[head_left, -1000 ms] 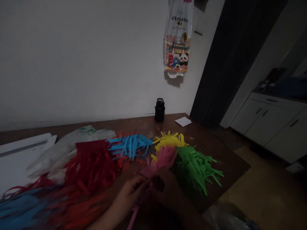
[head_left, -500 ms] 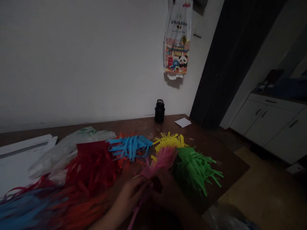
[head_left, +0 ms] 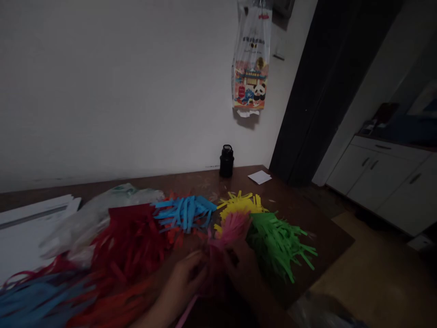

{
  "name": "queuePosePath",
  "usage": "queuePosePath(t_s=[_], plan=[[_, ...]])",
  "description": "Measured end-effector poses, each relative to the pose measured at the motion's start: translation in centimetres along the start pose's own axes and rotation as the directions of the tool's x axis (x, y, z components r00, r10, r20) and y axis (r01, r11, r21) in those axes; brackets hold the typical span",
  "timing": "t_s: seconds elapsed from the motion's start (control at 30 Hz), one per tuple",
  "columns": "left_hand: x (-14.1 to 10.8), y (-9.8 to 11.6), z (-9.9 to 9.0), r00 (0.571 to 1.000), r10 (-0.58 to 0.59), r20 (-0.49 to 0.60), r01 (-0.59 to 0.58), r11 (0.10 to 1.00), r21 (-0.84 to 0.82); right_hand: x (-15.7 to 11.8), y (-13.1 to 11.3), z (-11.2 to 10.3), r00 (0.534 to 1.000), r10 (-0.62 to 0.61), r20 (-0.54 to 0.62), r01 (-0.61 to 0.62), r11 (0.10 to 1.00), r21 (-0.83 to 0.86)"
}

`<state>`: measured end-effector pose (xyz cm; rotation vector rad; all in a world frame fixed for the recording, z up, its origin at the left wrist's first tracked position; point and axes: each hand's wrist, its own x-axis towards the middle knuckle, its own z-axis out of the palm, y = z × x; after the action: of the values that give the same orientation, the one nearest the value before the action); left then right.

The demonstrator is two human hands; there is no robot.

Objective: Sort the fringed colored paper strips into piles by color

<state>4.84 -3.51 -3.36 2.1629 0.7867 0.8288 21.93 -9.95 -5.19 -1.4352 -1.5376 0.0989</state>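
A pink paper tassel with a fringed top lies on the table before me, its lower end blurred between my hands. My left hand is closed, fingers curled around a thin pink ribbon that trails below it. Close by the tassel's base, my right hand has thumb and fingers pinched together. What that pinch holds looks like the same pink ribbon, though dim light and blur hide the detail. A green tassel lies just right of my right hand, and a yellow tassel sits behind the pink one.
Left of my hands lie a dark red tassel, a bright blue tassel, orange fringe and darker blue fringe. A clear plastic bag and white sheets are further left. A black bottle stands by the wall.
My hands have drawn apart at the tassel's base, the left one shifting slightly down and left, the right one slightly right. The other tassels have stayed in place.
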Motion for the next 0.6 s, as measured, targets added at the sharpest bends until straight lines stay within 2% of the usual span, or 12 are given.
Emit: queuePosePath(t_s=[0.13,0.27,0.5,0.6], plan=[[0.1,-0.4,-0.2,0.998,0.041,-0.052,-0.037,0.996,0.086,0.1,0.4,-0.2,0.995,-0.017,-0.099,0.012,0.999,-0.048],[0.0,-0.8,0.0,0.992,0.110,-0.057,-0.100,0.984,0.149,0.0,0.4,0.1,0.990,-0.084,-0.114,0.073,0.992,-0.101],[-0.3,-0.5,0.1,0.971,0.237,0.003,-0.233,0.950,0.206,-0.2,0.1,0.9,0.977,-0.214,0.009,0.214,0.971,-0.103],[-0.5,-0.1,-0.1,0.967,0.255,-0.001,-0.249,0.945,0.212,0.2,0.2,0.7,0.976,-0.213,0.035,0.215,0.974,-0.075]])
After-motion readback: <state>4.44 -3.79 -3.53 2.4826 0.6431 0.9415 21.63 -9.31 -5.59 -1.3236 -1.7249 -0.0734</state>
